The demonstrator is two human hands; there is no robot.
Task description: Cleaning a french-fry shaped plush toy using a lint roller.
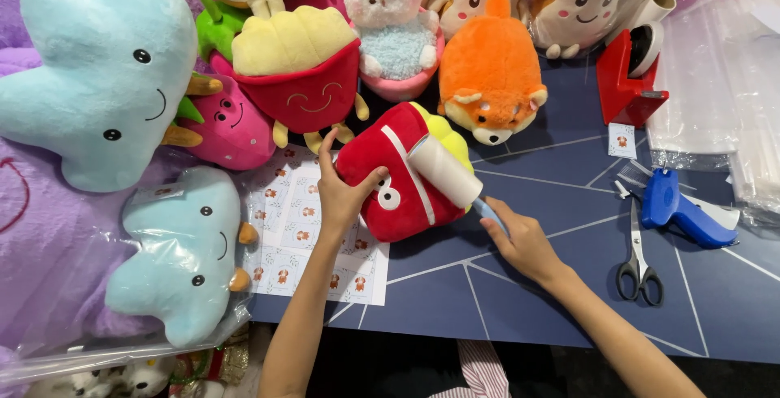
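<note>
A red plush toy (pixel 398 195) with a yellow top and cartoon eyes lies on its side on the dark blue table (pixel 552 284). My left hand (pixel 341 191) grips its left side and holds it down. A lint roller (pixel 443 170) with a white roll and a blue handle rests across the toy's upper right part. My right hand (pixel 520 240) is closed around that handle, to the right of the toy.
Several plush toys crowd the back and left: an orange dog (pixel 491 73), a larger red one (pixel 301 81), blue tooth shapes (pixel 97 73). A sticker sheet (pixel 305 227) lies under my left arm. Scissors (pixel 638 256), a blue tagging gun (pixel 682 211), a red tape dispenser (pixel 630 81) and clear bags (pixel 715 73) sit on the right.
</note>
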